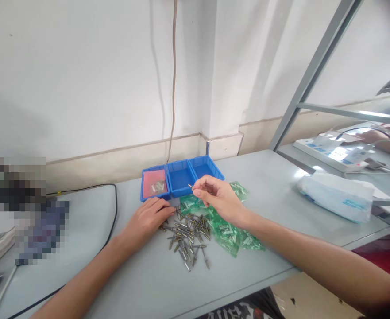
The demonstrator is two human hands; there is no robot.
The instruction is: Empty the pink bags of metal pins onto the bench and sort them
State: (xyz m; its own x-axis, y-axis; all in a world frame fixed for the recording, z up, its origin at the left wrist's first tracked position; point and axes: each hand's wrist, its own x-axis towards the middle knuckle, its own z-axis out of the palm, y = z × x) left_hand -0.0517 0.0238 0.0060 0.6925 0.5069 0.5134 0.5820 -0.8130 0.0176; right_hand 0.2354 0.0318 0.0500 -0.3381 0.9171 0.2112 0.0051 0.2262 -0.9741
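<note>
My right hand (217, 198) is raised above the table, pinching one small metal rivet (191, 187) between thumb and forefinger, just in front of the middle blue bin (180, 177). My left hand (147, 219) lies palm down on the grey table (268, 195), fingers stretched toward a loose pile of metal rivets (187, 235), its fingertips at the pile's left edge. Green plastic bags (232, 235) with small parts lie under and to the right of my right hand.
Three small blue bins stand in a row by the wall; the left bin (154, 183) holds a pink sheet and a small bag, and the right bin (205, 166) shows nothing inside. A black cable (114, 208) curves at left. A white wrapped package (336, 195) and a power strip (330, 155) lie at right.
</note>
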